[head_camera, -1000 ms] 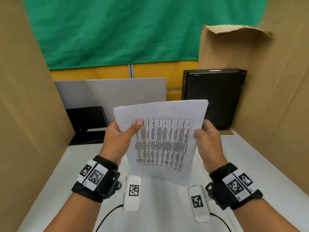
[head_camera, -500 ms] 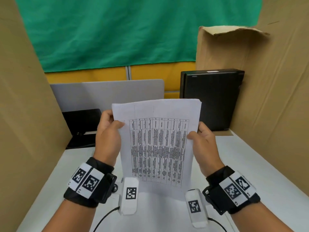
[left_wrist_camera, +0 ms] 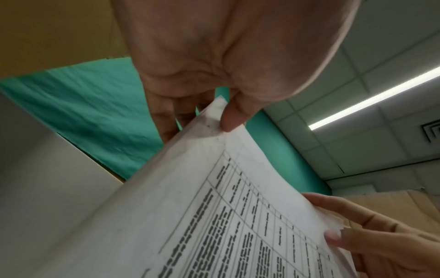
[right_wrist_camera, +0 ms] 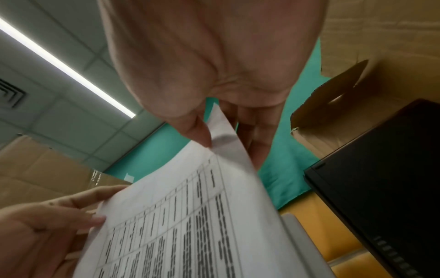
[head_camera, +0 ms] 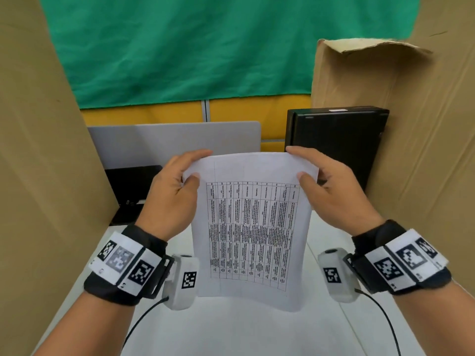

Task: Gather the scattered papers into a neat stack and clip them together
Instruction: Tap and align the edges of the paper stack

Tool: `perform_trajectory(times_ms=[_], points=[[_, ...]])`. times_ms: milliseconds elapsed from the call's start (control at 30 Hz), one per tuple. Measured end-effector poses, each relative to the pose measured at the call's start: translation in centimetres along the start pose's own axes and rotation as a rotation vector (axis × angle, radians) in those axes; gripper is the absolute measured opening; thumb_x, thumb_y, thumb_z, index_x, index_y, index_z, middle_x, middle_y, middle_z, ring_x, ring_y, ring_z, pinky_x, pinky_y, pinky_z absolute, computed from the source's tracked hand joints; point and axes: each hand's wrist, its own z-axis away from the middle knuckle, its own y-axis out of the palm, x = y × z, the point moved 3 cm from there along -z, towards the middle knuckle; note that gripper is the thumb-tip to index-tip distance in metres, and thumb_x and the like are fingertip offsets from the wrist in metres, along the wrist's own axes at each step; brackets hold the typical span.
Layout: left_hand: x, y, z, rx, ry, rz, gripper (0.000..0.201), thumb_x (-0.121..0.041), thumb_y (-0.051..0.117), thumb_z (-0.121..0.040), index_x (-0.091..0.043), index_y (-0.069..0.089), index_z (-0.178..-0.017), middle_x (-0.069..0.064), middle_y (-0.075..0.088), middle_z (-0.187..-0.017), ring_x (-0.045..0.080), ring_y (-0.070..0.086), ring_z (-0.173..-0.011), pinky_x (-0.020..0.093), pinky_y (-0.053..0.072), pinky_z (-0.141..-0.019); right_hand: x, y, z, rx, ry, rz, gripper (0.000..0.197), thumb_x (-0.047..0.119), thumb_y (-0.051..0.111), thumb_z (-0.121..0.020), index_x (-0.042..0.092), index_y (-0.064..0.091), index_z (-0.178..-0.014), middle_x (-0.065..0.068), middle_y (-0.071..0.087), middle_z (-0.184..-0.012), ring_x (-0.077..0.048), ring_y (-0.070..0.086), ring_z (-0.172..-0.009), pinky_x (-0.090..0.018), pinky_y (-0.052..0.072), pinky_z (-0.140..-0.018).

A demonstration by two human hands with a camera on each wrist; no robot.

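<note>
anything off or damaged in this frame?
Mostly fine. The paper stack is held upright by its top corners, left hand and right hand each pinching one; edges look even. Only oddity: the cardboard panel at back right has a torn, ragged top edge. No clip is visible.

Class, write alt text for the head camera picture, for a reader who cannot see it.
Two hands hold a stack of papers upright above a white table: the left hand and right hand pinch its top corners. A printed table covers the front sheet.
</note>
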Motion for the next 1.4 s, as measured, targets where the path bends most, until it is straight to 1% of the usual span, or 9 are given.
perform_trajectory(times_ms=[233,433,600,700,800,900,1067,1233,1400], points=[[0.7,-0.2,0.4,-0.074,-0.107,0.366,0.056,0.0,0.066,-0.088,-0.038,0.053,-0.127,0.002,0.069,-0.117,0.011,0.069,-0.103,0.029,0.058,-0.086,-0.6,-0.3,0.7,-0.038,0.182,-0.522,0.059,0.006,0.072,-0.084,0.034,0.051,-0.131,-0.003,0.073,-0.112,-0.02,0.076,-0.097,-0.033,0.064,-0.075],[4.2,3.4,3.2,0.311,-0.476,0.516,0.06,-0.052,0.086,-0.056,-0.036,0.067,-0.11,-0.004,0.076,-0.112,0.017,0.071,-0.105,0.041,0.05,-0.1,-3.1,4.8,3.2,0.161,0.469,-0.678,0.041,0.023,0.075,-0.077,0.021,0.071,-0.117,-0.004,0.076,-0.119,-0.03,0.07,-0.115,-0.051,0.053,-0.1],[5.4,3.9,3.8,0.191,-0.418,0.472,0.032,-0.049,0.073,-0.075,-0.043,0.071,-0.107,-0.013,0.074,-0.116,0.01,0.067,-0.114,0.043,0.047,-0.104,-3.7,5.4,3.3,0.139,0.471,-0.637,0.046,0.033,0.076,-0.076,0.024,0.07,-0.121,0.001,0.075,-0.121,-0.02,0.07,-0.115,-0.051,0.049,-0.105],[4.7,3.4,3.5,0.129,-0.293,0.278,0.02,-0.036,0.065,-0.086,-0.044,0.066,-0.104,-0.03,0.074,-0.096,-0.009,0.068,-0.098,0.022,0.054,-0.091,-3.8,4.9,2.8,0.038,0.408,-0.474,0.043,0.019,0.079,-0.08,0.024,0.065,-0.121,-0.004,0.074,-0.122,-0.01,0.072,-0.108,-0.044,0.055,-0.101],[2.9,2.4,2.4,0.166,-0.185,0.127,0.027,-0.051,0.062,-0.086,-0.03,0.073,-0.098,-0.007,0.079,-0.092,0.015,0.074,-0.089,0.036,0.062,-0.079,-1.3,0.7,0.6,-0.137,0.142,-0.143,0.075,0.01,0.079,-0.083,0.024,0.04,-0.146,0.013,0.057,-0.135,0.004,0.057,-0.121,-0.022,0.048,-0.104],[0.3,2.3,1.2,0.271,-0.031,-0.006,0.044,-0.049,0.064,-0.087,-0.015,0.056,-0.06,-0.002,0.055,-0.05,0.021,0.05,-0.045,0.031,0.046,-0.048,3.5,-1.5,-1.4,0.237,-0.044,0.229,0.058,0.028,0.079,-0.082,0.033,0.056,-0.134,0.015,0.063,-0.133,-0.002,0.059,-0.12,-0.029,0.05,-0.102],[-2.3,3.7,0.9,0.377,0.132,-0.212,0.042,-0.042,0.067,-0.088,-0.034,0.051,-0.05,-0.006,0.04,-0.042,0.01,0.033,-0.039,0.022,0.026,-0.044,4.5,-0.7,-1.8,0.551,0.035,0.242,0.025,0.035,0.071,-0.088,0.012,0.076,-0.082,-0.007,0.073,-0.073,-0.018,0.065,-0.06,-0.039,0.053,-0.058],[2.9,-0.7,2.7,0.232,-0.069,-0.188,0.014,-0.046,0.082,-0.069,-0.038,0.077,-0.08,-0.015,0.069,-0.061,0.0,0.058,-0.052,0.021,0.049,-0.053,1.8,-4.5,0.4,0.428,0.203,-0.177,0.028,0.023,0.069,-0.085,0.013,0.077,-0.111,-0.005,0.079,-0.109,-0.026,0.076,-0.101,-0.046,0.06,-0.091],[9.1,-3.3,6.5,0.044,-0.512,0.549,0.059,-0.044,0.095,-0.045,-0.004,0.073,-0.084,0.004,0.079,-0.082,0.016,0.072,-0.07,0.02,0.059,-0.065,-1.8,-5.2,3.2,0.265,0.505,-0.518,0.031,0.004,0.064,-0.079,0.01,0.074,-0.108,-0.018,0.077,-0.109,-0.034,0.077,-0.094,-0.04,0.064,-0.074]])
